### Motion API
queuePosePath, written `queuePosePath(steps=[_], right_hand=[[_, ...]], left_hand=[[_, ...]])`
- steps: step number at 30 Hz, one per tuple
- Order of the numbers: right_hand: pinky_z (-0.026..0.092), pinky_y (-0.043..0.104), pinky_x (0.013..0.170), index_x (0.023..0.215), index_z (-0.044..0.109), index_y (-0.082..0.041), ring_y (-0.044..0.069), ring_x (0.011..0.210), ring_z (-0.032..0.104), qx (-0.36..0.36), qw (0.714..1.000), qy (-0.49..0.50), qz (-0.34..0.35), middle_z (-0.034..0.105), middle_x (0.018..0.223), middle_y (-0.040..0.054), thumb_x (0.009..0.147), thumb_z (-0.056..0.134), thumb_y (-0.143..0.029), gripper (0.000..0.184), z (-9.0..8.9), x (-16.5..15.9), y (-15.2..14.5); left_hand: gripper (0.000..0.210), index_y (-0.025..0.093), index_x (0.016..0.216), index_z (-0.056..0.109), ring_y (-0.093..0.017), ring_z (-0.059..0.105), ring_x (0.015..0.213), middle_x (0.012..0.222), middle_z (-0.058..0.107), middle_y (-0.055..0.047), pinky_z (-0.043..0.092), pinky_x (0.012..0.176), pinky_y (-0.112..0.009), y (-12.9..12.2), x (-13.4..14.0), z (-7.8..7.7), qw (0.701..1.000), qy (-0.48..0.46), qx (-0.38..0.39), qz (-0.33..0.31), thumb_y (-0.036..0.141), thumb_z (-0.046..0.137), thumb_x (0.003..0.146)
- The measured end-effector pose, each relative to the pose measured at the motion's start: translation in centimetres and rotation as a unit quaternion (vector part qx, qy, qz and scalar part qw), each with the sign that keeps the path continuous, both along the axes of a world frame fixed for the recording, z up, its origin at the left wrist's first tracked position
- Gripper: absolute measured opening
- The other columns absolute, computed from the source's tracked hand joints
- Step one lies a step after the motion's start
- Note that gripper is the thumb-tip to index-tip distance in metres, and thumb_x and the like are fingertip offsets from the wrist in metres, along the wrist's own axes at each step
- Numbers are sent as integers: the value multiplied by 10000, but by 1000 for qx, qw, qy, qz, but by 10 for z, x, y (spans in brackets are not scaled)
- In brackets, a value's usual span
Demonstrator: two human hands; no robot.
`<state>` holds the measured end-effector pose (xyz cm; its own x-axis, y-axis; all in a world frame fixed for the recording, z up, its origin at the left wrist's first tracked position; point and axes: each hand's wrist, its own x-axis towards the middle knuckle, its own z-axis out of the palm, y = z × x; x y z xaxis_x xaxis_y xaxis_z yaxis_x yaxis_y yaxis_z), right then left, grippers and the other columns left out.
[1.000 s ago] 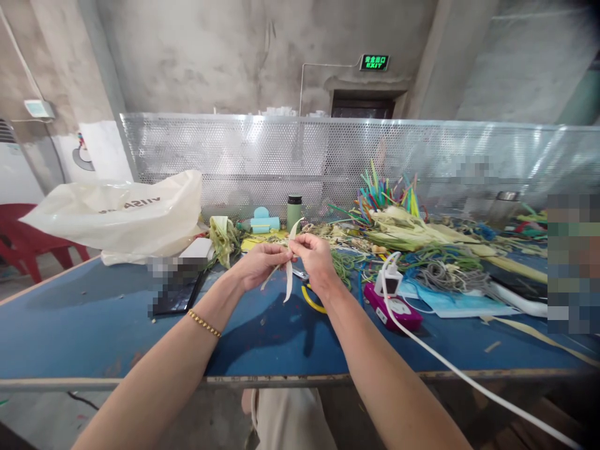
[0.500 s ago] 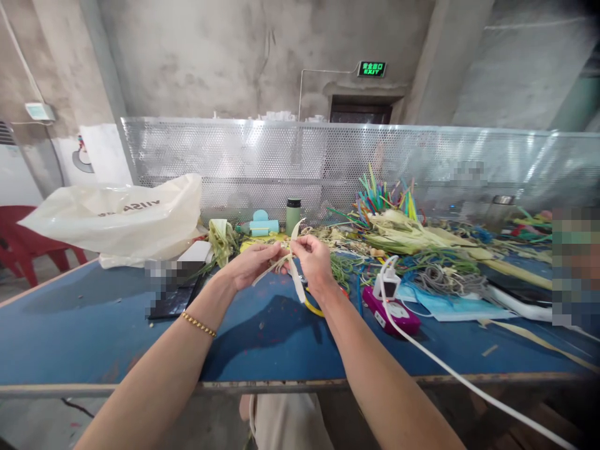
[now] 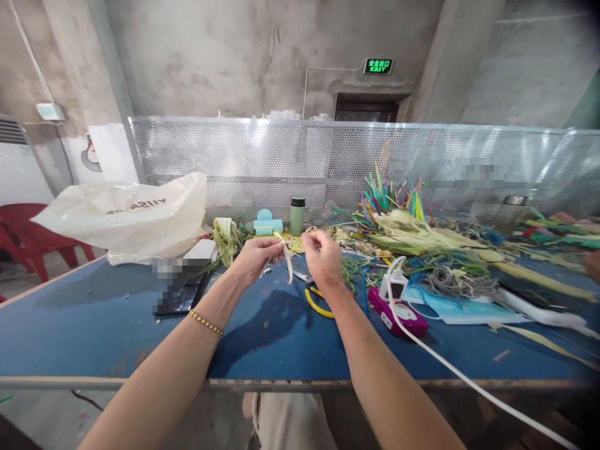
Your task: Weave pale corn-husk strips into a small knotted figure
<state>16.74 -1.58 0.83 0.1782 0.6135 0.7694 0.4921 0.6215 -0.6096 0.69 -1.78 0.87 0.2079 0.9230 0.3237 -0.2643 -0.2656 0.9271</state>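
My left hand (image 3: 253, 259) pinches a pale corn husk strip (image 3: 289, 269) between thumb and fingers; its loose end hangs down toward the table. To its right, a short gap away, my right hand (image 3: 324, 257) has its fingers curled together. Whatever lies in those fingertips is too small to make out. Below and between the hands rests a cutting tool with yellow handles (image 3: 317, 307), partly hidden by my right forearm. Behind my left hand stands a bundle of dried husk (image 3: 227, 240).
A purple power adapter (image 3: 398, 315) with a white plug and cable sits right of my arm, beside a blue face mask (image 3: 462, 306). Husks (image 3: 407, 231) and tangled cords pile up behind. A green bottle (image 3: 297, 217), a cream plastic bag (image 3: 126, 215) and a perforated metal screen (image 3: 253, 147) stand farther back.
My hands have moved apart: the right one has come away from the husk strips, which stay in the left. More of the yellow-handled tool shows. The view has shifted slightly.
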Motion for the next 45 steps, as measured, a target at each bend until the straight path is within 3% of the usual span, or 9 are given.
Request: queuePosePath(steps=[3,6,14,19,24,38,42,45], right_hand=[[405,278,582,638,622,-188,162,577,551,-78,991,-26,110,641,610,28,787,585,-395,258,-3,-4,-3],[404,264,562,660,657,-181,155,557,555,-76,985,-31,150,646,598,15,757,591,-330,189,-5,-7,-3],[392,274,587,638,648,-196,157,562,547,-74,985,-74,136,653,616,23,776,584,-305,188,-5,-10,-5],[330,266,565,574,576,-209,136,528,445,-39,986,-109,123,545,536,-8,817,567,-326,270,-8,-10,-3],[343,268,598,610,558,-209,144,576,482,-44,982,-123,133,567,588,-6,820,556,-305,231,-8,-8,-1],[343,259,610,629,524,-197,145,607,503,-27,979,-160,122,586,630,4,830,560,-243,209,-8,-8,-3],[319,255,571,589,529,-195,131,553,460,-16,978,-191,78,554,574,-1,874,564,-307,308,-4,-6,-8],[355,268,605,622,580,-192,152,602,502,39,987,-152,-24,588,624,34,931,501,-374,367,2,1,-8]], left_hand=[[242,92,733,713,-89,511,569,621,616,-29,366,565,-235,0,1,0,1000,-20,3,4,285,817,630],[263,91,735,719,-81,496,571,634,612,-25,355,553,-229,-1,3,0,1000,-14,14,0,302,828,624],[276,107,706,727,-77,451,553,592,590,-7,336,550,-237,2,5,-4,999,-11,37,38,342,834,610],[270,110,685,718,-74,439,549,587,581,-1,332,552,-235,1,6,-3,998,-24,37,35,340,835,607],[299,114,600,673,-78,444,556,554,555,4,332,561,-237,3,3,-3,996,-25,68,52,369,828,627],[317,105,629,676,-78,449,539,547,552,4,330,535,-225,5,-2,-2,997,-32,60,44,376,839,607],[315,113,641,677,-81,443,557,566,549,6,321,541,-227,5,-6,1,995,11,83,53,391,824,627],[303,115,656,691,-85,435,579,577,548,8,331,572,-233,1,-6,5,990,43,114,65,394,811,643]])
